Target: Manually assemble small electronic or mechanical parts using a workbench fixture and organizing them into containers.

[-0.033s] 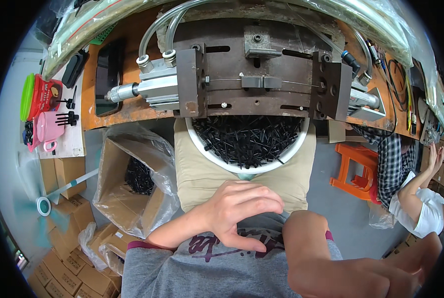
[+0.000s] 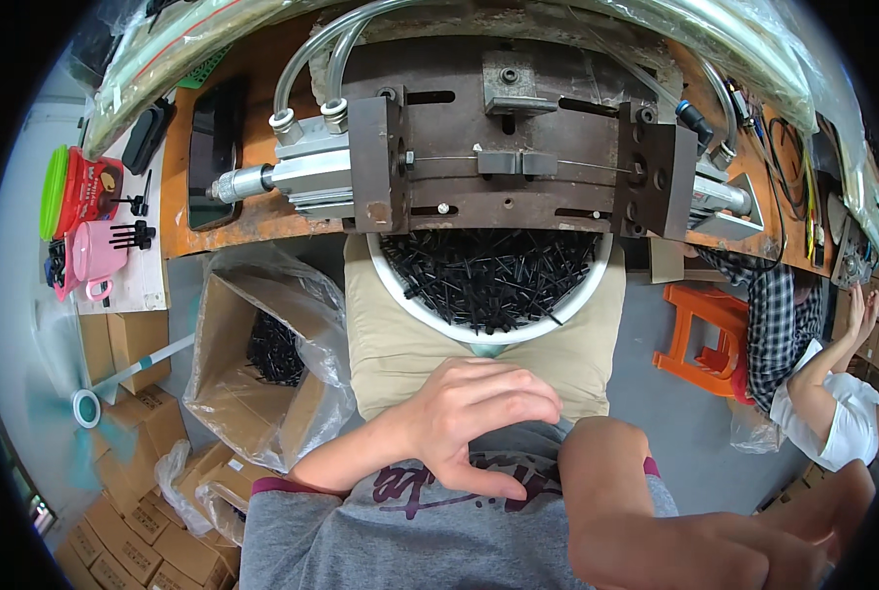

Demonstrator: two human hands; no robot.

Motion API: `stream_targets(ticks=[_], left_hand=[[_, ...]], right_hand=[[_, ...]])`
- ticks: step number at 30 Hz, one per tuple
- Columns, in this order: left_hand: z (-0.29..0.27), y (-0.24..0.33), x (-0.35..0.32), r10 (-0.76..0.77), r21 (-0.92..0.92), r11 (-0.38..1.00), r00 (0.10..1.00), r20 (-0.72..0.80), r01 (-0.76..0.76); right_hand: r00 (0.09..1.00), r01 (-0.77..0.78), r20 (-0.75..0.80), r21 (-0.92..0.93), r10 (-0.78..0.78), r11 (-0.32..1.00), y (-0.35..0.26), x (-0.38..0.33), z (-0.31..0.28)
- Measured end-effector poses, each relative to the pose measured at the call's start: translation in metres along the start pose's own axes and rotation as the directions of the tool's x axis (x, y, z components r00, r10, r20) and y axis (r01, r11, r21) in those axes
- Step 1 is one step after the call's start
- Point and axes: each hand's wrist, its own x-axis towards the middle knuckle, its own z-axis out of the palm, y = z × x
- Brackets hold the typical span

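Note:
My left hand (image 2: 484, 425) hovers in front of my grey shirt, its fingers loosely bent and the thumb apart, with nothing in it. Just beyond it, a white basin (image 2: 400, 300) rests on my lap, filled with small black plastic pieces with thin stems (image 2: 488, 280). My right hand (image 2: 744, 551) reaches out to the lower right, away from the basin; the dark picture rim hides most of its fingers. Over the basin's far side stands a brown metal fixture (image 2: 567, 133), with a small grey block (image 2: 516, 163) on a thin rod at its middle.
Air cylinders (image 2: 311, 182) with clear hoses flank the fixture on the wooden bench (image 2: 188, 241). A plastic-lined carton (image 2: 228, 344) holding black pieces stands at left, near a fan (image 2: 87, 408) and a pink cup (image 2: 95, 251). At right are an orange stool (image 2: 700, 329) and another person (image 2: 823, 413).

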Motion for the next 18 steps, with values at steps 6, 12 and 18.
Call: stream_targets(ticks=[6, 12, 18], left_hand=[[0.0, 0.002, 0.003, -0.022, -0.017, 1.0, 1.0, -0.011, 0.022], [0.001, -0.001, 0.001, 0.014, -0.001, 1.0, 1.0, 0.002, -0.014], [0.003, -0.002, 0.0, 0.024, -0.005, 1.0, 1.0, -0.005, -0.024]], right_hand=[[1.0, -0.008, 0.009, -0.004, 0.008, 1.0, 0.002, -0.001, -0.003], [1.0, 0.001, 0.011, -0.017, -0.001, 1.0, 0.002, -0.001, -0.005], [1.0, 0.02, 0.006, -0.015, -0.02, 1.0, 0.001, 0.0, -0.01]])
